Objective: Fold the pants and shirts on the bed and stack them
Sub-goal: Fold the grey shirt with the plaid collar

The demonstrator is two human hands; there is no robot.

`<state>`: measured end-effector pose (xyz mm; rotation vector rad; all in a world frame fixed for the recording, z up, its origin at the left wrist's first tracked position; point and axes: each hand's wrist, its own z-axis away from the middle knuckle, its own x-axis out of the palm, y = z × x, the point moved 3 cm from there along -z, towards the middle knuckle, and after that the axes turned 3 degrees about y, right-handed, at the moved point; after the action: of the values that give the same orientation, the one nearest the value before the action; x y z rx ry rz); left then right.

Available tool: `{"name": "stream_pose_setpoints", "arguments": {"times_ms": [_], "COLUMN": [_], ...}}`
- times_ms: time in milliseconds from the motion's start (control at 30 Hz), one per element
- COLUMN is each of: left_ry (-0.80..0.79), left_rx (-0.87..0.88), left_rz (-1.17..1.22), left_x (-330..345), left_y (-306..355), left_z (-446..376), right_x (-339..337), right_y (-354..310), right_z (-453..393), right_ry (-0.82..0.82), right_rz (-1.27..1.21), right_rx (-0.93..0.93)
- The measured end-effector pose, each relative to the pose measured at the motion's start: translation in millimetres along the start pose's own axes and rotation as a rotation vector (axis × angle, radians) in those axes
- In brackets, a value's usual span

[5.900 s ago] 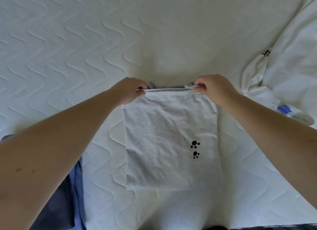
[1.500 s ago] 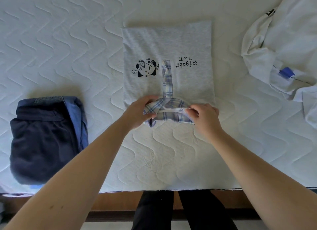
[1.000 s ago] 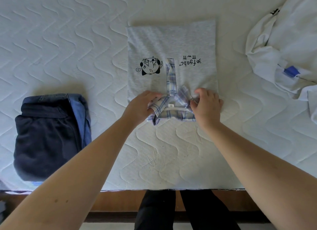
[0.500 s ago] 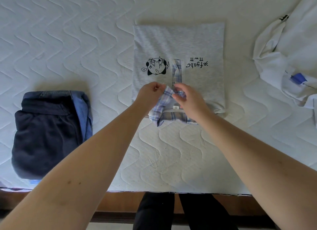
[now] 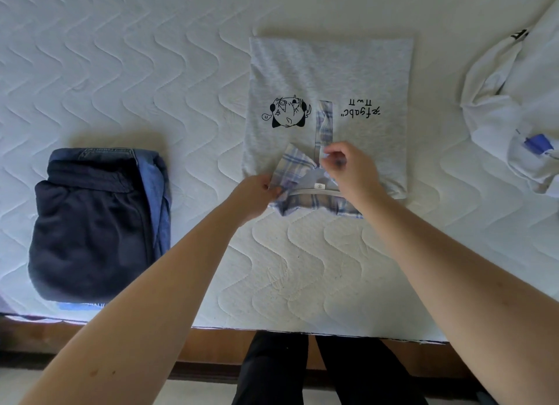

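likely home bedroom: quilted mattress (image 5: 151, 72), wooden bedframe (image 5: 211, 344).

A folded grey shirt (image 5: 329, 72) is lying flat, plaid collar (image 5: 305, 178) facing the bed's near edge; folded dark pants (image 5: 90, 223) are sitting well left.

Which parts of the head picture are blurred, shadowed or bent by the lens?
Head view: soft daylight, no glare; a shadow lies above the dark pants; the right hand on the plaid collar is slightly blurred; the bed edge curves from wide-angle distortion.

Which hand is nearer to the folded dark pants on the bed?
Left. The left hand grips the plaid collar, toward the dark pants; the right hand pinches it farther away.
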<state>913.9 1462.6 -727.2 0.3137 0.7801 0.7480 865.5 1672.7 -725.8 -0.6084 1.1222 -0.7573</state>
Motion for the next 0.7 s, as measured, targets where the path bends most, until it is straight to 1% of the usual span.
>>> {"name": "stream_pose_setpoints", "arguments": {"times_ms": [67,100,167,200,267,300,367,433,500,533,567,633,700], "left_ry": [0.168,0.247,0.386,0.451,0.542,0.561,0.554,0.508,0.412,0.348,0.293,0.249,0.278], "left_rx": [0.062,0.103,0.148,0.132,0.061,0.005,-0.151,-0.332,-0.451,-0.463,-0.458,-0.462,-0.482], "left_rz": [-0.105,-0.108,0.009,0.101,0.256,0.32,0.428,0.572,0.908,1.068,1.153,1.193,1.181], "left_x": [-4,-4,1,8,24,34,55,70,80,82,82,79,75], "left_y": [3,3,3,2,-1,-3,-9,-14,-13,-10,-6,1,4], "left_z": [0,1,10,17,34,43,56,61,58,55,51,45,41], "right_x": [-15,-22,-33,-37,-40,-39,-34,-24,-12,-7,-3,2,3], "right_y": [9,16,33,42,58,64,73,77,77,77,76,74,72], "right_z": [13,22,41,50,69,78,94,103,106,104,102,97,93], "right_ry": [0.075,0.099,0.142,0.154,0.133,0.113,0.085,0.047,0.016,0.012,0.012,0.02,0.048], "right_rz": [0.002,0.006,0.062,0.092,0.1,0.094,0.089,0.04,-0.083,-0.166,-0.245,-0.359,-0.442], "right_rx": [0.021,0.06,0.147,0.196,0.316,0.373,0.482,0.587,0.641,0.663,0.684,0.72,0.759]}}
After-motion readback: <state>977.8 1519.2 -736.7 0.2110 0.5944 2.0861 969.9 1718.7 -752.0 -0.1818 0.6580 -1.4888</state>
